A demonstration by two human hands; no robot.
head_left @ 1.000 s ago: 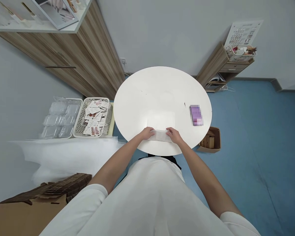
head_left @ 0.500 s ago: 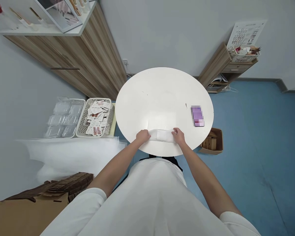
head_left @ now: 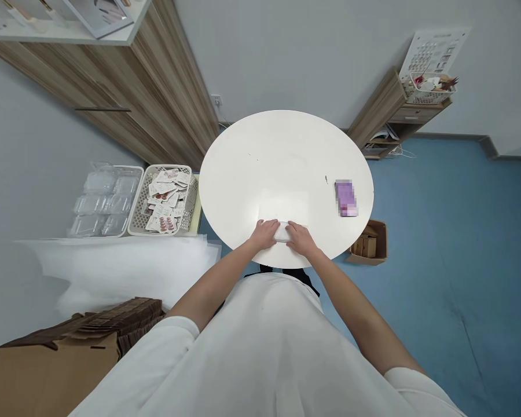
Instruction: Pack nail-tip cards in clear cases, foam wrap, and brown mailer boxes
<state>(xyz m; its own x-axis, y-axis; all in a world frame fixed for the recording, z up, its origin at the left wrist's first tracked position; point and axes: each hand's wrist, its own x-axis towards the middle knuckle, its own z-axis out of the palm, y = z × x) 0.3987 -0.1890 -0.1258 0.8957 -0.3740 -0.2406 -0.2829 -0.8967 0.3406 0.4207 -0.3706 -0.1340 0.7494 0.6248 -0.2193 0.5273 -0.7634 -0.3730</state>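
Between the two hands lies a small white rectangular packet of thin, soft-looking material [head_left: 282, 233], flat near the close edge of a white oval table [head_left: 282, 156]. The left hand [head_left: 264, 234] covers its left end, fingers slightly bent over the top and thumb apart, toward the near side. The right hand [head_left: 301, 238] mirrors this at the right end. Both touch the packet; whether they grip or only press it, I cannot tell. Far left, a white perforated plastic basket of printed cards [head_left: 191, 202] stands beyond the table's left rim. The near rim runs just below the wrists, while the tabletop spreads broadly beyond the fingers. Rightward, well apart from the right hand, a purple, pixelated rectangular item [head_left: 345, 197] lies near the right rim.
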